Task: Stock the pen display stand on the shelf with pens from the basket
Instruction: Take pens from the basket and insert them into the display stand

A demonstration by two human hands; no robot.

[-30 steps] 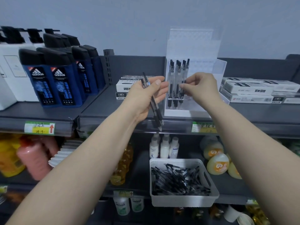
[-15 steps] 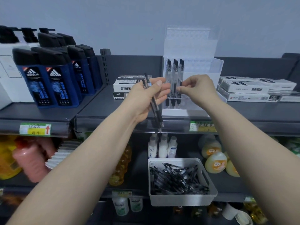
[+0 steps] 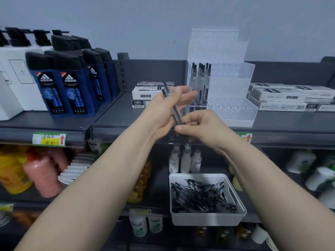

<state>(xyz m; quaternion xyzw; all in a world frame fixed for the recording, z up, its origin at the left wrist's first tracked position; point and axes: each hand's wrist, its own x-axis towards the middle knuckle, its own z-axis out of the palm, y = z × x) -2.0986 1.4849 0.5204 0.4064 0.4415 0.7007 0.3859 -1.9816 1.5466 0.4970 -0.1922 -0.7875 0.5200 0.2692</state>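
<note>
A clear tiered pen display stand (image 3: 233, 98) sits on the upper dark shelf, with several black-capped pens (image 3: 200, 78) upright in its left holes. My left hand (image 3: 165, 111) holds a small bunch of pens (image 3: 175, 111) slanting down in front of the stand. My right hand (image 3: 201, 127) is just below and right of it, fingers pinched around the lower end of one of those pens. A white basket (image 3: 208, 219) with many loose black pens rests on the lower shelf, under my right forearm.
Blue shower gel bottles (image 3: 63, 87) stand at the left of the upper shelf. Stacked white pen boxes (image 3: 145, 95) lie left of the stand, and more boxes (image 3: 282, 98) to its right. Small white bottles (image 3: 184, 160) stand behind the basket.
My right hand left the stand, where it had been at the upright pens, and came down to the pens in my left hand. The left hand stayed about where it was.
</note>
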